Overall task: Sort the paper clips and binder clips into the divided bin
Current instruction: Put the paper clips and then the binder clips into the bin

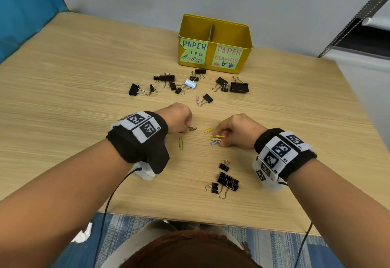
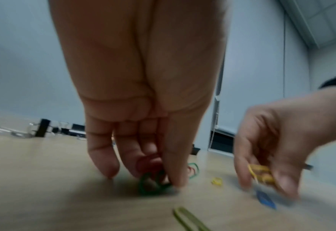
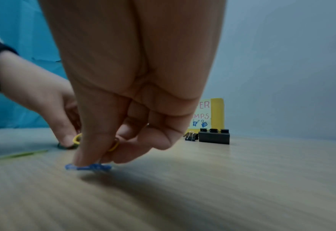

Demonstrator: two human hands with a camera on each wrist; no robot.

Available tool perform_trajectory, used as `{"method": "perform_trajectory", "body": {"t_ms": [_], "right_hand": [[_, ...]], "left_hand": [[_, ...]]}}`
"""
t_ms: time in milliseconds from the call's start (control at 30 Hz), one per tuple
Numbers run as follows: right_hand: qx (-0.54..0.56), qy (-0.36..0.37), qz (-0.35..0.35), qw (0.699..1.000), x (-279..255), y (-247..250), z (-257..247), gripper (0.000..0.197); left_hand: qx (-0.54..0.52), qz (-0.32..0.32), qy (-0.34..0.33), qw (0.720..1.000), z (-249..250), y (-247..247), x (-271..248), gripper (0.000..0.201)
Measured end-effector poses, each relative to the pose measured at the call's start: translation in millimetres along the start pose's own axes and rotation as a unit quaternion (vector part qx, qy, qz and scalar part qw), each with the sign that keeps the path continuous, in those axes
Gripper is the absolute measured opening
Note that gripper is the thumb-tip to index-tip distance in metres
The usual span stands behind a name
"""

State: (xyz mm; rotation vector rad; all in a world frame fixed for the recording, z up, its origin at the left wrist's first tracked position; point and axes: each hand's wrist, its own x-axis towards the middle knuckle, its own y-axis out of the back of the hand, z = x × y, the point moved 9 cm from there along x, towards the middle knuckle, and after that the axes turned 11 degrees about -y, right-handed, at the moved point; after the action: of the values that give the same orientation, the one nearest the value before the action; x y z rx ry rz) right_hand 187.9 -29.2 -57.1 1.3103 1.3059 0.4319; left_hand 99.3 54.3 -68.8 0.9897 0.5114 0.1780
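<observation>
Nearest the person, behind the right hand (image 1: 236, 130), lie 3 black binder clips (image 1: 226, 180). That hand pinches yellow paper clips (image 1: 216, 138) while reaching a blue clip (image 3: 88, 166) on the table. The left hand (image 1: 176, 117) pinches a green clip (image 1: 192, 128). Beyond both hands waits the yellow bin (image 1: 215, 44). Overfilled fingers could drop clips; thin wire slips.

The head view looks steeply down from above the table (image 1: 63, 82), taking in both forearms at the bottom of the frame and the yellow bin (image 1: 215, 44) at upper centre. Each wrist view sits low, close behind its own fingers, skimming the tabletop. The left wrist view catches the right hand (image 2: 277, 148) at right; the right wrist view catches the left hand (image 3: 42, 100) at left.
</observation>
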Motion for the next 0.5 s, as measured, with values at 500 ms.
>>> {"method": "perform_trajectory", "body": {"t_ms": [500], "right_hand": [[-0.01,-0.009,0.004,1.0,17.5,0.8,-5.2,0.026]], "left_hand": [[0.065,-0.043,-0.154,0.985,17.6,-23.5,-28.2,0.009]]}}
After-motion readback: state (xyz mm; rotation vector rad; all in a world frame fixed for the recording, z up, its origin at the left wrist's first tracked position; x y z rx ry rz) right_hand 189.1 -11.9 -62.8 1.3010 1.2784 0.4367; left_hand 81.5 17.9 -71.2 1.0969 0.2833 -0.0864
